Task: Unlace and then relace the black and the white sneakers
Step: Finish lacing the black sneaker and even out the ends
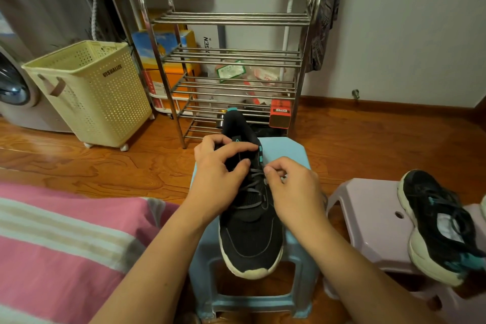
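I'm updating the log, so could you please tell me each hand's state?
Left hand: holding the sneaker tongue.
Right hand: pinching the lace.

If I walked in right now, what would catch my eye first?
Most likely the black sneaker standing on a light blue stool in the middle, with two bare hands working at its grey laces: the left hand holds the tongue area, and the right hand pinches a lace. Next, a second black sneaker lies on a pale stool at the right. Behind stand a steel shoe rack and a cream laundry basket.
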`<state>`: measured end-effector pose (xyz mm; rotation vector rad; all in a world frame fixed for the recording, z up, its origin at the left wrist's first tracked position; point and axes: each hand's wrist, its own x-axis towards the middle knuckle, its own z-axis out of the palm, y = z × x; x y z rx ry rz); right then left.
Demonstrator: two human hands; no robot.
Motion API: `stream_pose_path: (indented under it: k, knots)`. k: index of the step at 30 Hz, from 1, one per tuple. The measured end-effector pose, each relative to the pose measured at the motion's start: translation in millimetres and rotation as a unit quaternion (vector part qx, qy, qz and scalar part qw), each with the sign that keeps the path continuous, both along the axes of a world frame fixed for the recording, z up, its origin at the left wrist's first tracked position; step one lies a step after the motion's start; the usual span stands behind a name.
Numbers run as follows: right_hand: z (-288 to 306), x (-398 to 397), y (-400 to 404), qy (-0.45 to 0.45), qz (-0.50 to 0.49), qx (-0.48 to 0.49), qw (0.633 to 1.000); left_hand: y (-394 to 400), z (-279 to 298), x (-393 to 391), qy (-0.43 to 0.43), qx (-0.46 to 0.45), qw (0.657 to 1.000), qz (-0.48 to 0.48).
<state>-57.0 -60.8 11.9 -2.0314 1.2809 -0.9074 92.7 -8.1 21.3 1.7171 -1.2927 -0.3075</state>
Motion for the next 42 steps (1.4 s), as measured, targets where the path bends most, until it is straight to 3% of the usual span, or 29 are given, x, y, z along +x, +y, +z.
stream_pose_path:
  k: [8,13,20,25,33,37,42]
  knots:
    - [-5.5,15.2,2.6,-0.093,-0.055,0.039,0.993,-1.5,1.1,1.8,-0.008,0.010,1.000,-0.006]
    - [-6.5,27.8,10.3,-0.085,-0.085,-0.020,0.993,-3.6,-2.3,0.8,-0.025,-0.001,1.000,-0.003]
    - [7.2,24.6,-4.3,-0.050,-0.018,-0.057,0.997,0.1,-4.1,7.9,-0.050,0.003,0.999,-0.014]
    - [2.5,23.0,-17.7,-0.062,0.027,-0.066,0.995,-6.6,2.9,7.5,-0.114,0.018,0.993,0.010]
    - [-4.1,15.3,-23.2,-0.075,0.060,-0.088,0.992,-15.1,19.7,0.4,-0.023,0.065,0.997,0.039]
    - [-2.5,17.7,-21.8,-0.048,0.057,-0.134,0.988,-22.5,19.8,-7.7,0.006,0.061,0.995,0.079]
    - [-6.0,13.4,-24.6,-0.025,0.085,-0.107,0.990,-24.9,17.1,-18.6,0.041,0.024,0.991,0.126]
